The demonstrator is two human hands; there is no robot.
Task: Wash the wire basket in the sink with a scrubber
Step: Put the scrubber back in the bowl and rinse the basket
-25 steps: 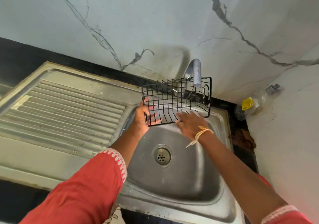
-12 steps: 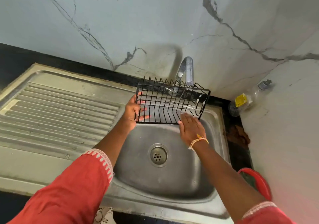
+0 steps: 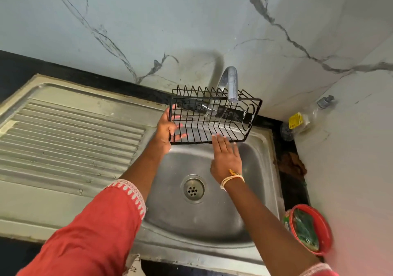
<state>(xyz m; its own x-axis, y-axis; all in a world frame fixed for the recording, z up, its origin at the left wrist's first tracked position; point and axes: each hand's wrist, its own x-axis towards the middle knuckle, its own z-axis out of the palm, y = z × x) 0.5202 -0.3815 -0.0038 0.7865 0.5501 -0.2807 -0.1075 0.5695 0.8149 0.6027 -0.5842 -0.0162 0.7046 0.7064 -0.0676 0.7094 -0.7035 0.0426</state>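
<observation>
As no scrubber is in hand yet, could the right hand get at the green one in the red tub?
Probably yes: the right hand is open, and the green scrubber lies uncovered in the red tub beside the sink.

Readable text: none | You can see a yellow label (image 3: 295, 120) on the clear bottle (image 3: 306, 116) lying in the corner by the wall, but its print is too small and blurred for you to read | No other lettering, numbers or brand marks show on any surface.
</observation>
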